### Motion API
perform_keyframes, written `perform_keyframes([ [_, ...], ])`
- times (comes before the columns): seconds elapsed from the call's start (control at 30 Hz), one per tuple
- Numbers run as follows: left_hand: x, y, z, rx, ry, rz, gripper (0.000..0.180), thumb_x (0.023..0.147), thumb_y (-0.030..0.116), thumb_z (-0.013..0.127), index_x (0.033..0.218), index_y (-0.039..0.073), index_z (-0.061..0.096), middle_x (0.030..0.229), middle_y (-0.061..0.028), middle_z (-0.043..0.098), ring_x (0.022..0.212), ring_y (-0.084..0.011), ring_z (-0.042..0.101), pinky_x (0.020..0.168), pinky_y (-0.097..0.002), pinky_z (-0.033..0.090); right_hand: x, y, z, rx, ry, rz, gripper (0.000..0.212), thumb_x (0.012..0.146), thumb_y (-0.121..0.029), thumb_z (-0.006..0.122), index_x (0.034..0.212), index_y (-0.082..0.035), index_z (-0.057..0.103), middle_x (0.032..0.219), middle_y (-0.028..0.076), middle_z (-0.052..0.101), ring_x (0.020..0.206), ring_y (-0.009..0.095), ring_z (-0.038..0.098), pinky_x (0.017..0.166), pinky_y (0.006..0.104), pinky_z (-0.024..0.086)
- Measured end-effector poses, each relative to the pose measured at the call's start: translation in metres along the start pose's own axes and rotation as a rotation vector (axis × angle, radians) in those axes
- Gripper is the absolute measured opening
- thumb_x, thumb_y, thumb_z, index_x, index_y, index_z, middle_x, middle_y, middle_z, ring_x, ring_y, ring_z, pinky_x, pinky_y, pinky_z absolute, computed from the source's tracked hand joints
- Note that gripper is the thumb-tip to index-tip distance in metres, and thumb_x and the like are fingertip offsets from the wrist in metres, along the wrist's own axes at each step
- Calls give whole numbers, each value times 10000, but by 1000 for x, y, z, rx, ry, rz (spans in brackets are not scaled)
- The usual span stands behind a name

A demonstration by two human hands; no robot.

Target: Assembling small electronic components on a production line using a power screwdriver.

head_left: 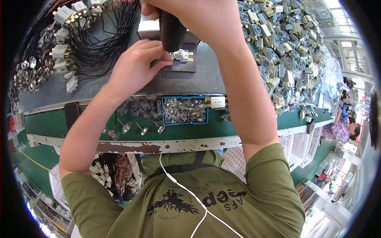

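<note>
My right hand (178,6) grips a black electric screwdriver (172,31), held upright with its tip pointing down; part of the hand is cut off at the top edge. Under the tip lies a small grey block with a round metal disc (181,55) and brass terminals, set on a dark metal fixture (184,68). Closed fingers of my left hand (145,57) pinch the block's left end, right beside the screwdriver tip. What lies between those fingertips is mostly hidden.
A blue tray (163,113) of small metal pieces stands nearer me, with springs (139,107) beside it. Black wires with white connectors (107,43) lie left, metal caps (29,65) beyond. Many grey blocks (287,55) heap up right. A person (342,127) sits far right.
</note>
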State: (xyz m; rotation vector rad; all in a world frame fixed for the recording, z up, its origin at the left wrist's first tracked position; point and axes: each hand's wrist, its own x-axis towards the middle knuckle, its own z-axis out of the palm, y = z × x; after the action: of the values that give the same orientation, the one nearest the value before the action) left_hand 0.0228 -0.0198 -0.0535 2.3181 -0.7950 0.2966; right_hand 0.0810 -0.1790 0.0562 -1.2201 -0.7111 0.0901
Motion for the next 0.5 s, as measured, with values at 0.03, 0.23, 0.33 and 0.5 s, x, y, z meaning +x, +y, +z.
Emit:
perform_keyframes([
  [0.03,0,-2,2,-7,11,16,111,827,105,768,882,63,681,889,-44,676,891,-269,647,797,-390,552,0,2,0,-42,7,-108,624,864,-68,792,1388,-70,453,1064,37,644,926,118,652,811,304,563],
  [0.23,-1,-3,3,20,15,83,114,831,102,764,892,73,671,924,-45,683,889,-276,645,785,-397,549,-4,1,11,-103,41,-286,602,863,-57,789,1370,-74,464,1073,44,644,944,120,653,824,312,560],
  [0.33,-4,-2,2,-26,41,45,108,829,98,762,878,70,671,911,-52,678,890,-281,644,782,-401,546,-13,-18,25,-714,223,-187,628,850,-31,788,1380,-62,452,1089,60,649,951,123,660,815,304,564],
  [0.5,-6,-4,6,30,18,-12,187,876,159,748,990,67,633,951,-84,671,912,-316,649,789,-426,542,-16,5,17,-89,98,-252,650,844,39,757,1392,-27,414,1128,97,634,953,142,674,810,292,584],
])
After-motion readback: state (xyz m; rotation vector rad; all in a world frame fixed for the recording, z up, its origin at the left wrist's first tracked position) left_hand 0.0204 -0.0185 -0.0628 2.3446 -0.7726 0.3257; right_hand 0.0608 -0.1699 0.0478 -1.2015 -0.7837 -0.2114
